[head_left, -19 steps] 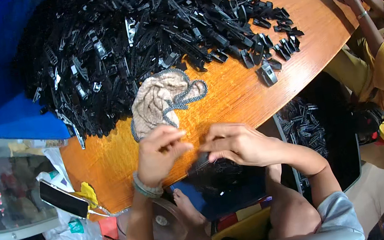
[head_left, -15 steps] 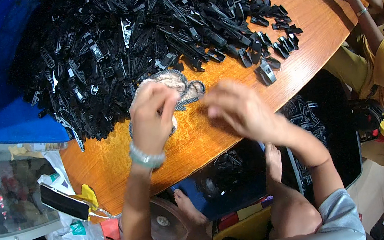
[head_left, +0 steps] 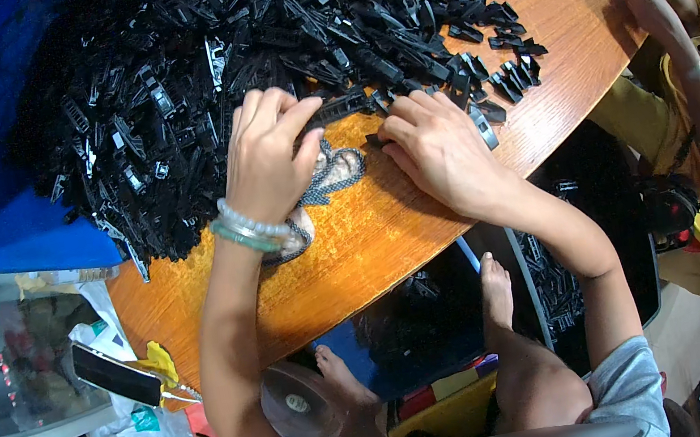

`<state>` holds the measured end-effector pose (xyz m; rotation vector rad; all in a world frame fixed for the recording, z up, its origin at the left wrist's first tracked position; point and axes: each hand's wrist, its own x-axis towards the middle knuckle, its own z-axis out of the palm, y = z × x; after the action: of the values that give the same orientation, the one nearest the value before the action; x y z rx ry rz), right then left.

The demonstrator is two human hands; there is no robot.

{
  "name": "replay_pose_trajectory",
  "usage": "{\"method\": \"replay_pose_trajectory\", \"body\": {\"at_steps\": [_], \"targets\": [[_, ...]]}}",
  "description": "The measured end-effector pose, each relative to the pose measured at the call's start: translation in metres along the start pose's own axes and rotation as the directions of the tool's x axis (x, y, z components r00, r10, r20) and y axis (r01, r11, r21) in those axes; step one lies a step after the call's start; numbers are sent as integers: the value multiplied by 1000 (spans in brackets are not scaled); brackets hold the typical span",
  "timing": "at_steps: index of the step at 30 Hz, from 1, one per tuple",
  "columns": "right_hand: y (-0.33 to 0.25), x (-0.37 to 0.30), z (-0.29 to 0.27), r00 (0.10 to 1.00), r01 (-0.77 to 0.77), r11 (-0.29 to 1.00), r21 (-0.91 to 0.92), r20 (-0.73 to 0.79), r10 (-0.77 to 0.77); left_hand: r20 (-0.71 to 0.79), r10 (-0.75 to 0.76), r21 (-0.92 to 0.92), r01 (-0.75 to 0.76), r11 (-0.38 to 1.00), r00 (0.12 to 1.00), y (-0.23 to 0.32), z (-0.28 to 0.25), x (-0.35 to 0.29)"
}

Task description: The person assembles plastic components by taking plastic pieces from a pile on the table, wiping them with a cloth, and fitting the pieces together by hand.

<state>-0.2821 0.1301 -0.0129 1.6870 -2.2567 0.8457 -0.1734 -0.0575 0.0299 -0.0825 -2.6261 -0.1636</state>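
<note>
My left hand (head_left: 268,154) is at the near edge of a large heap of black plastic parts (head_left: 192,70). Its thumb stands apart from the bent fingers, whose tips are partly hidden, and I see nothing held in it. Beaded bracelets (head_left: 250,226) circle that wrist. Beneath this hand lies a crumpled pale cloth with a dark checked edge (head_left: 334,174). To the right, my right hand (head_left: 441,149) is closed low over the table. A small dark part (head_left: 375,140) shows at its fingertips. Several loose black clip-like pieces (head_left: 517,78) lie just beyond it.
The wooden table (head_left: 353,236) has a curved near edge. A blue bin (head_left: 18,236) borders the heap at left. A phone (head_left: 117,373) leans by the table's left end. Below stands a black container of parts (head_left: 555,287). Another person's hands (head_left: 657,1) work at the far right.
My left hand has moved away from me to the heap, its thumb spreading. My right hand has come down toward the loose pieces, and a dark part now shows at its fingertips.
</note>
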Motion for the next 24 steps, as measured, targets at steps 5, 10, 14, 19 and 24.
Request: {"method": "replay_pose_trajectory", "body": {"at_steps": [5,10,14,19,24], "targets": [[-2,-10,-9,990,-138,961,238,62,127,-2,-162,-209,158,965,987,20,-23,-27],[-13,-22,-11,997,-72,975,208,-6,75,-12,-210,-252,201,947,978,35,-45,-50],[-25,-37,-14,986,-163,884,438,89,138,202,-376,-329,424,843,904,60,-85,-88],[-34,-47,-8,996,-80,888,452,62,58,442,-711,-273,838,473,546,78,-160,-214],[-38,-45,-10,992,-121,863,491,38,117,684,-728,-297,928,-225,43,100,-178,-388]]}}
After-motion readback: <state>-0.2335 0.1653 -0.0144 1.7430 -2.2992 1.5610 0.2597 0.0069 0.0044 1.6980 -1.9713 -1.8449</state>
